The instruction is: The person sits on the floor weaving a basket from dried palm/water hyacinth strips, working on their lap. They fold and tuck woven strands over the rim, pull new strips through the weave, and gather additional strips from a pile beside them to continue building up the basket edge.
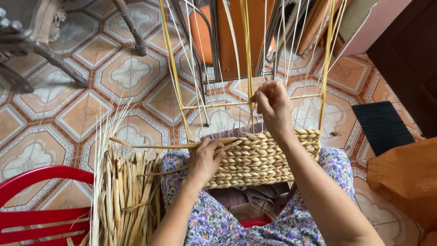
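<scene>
One half-made woven basket (pixel 264 159) rests on the person's lap, on the flowered dress (pixel 214 218). Its wall is made of thick braided straw rows. It looks light and a bit stiff, but it would bend if squeezed hard. Thin upright stakes (pixel 247 59) stick up from it, and they look springy and easy to snap. The safest place to hold it seems to be the finished woven wall, not the thin stakes.

The left hand (pixel 205 159) lies curled on the front of the basket, pressing down on a flat straw strand (pixel 168 146) that sticks out to the side. The right hand (pixel 272 105) is up above the rim with its fingers pinched shut on a strand near one stake. That strand is soft and dry, so it should be pulled gently.

A bundle of loose dry straw (pixel 123 200) stands beside the left knee, next to a red plastic chair (pixel 41 200). Scissors (pixel 259 197) lie under the basket, partly hidden. The inside and far side of the basket cannot be seen. The stakes run out of the top of the view. What the right fingertips grip is probably one strand, but it is hard to tell.
</scene>
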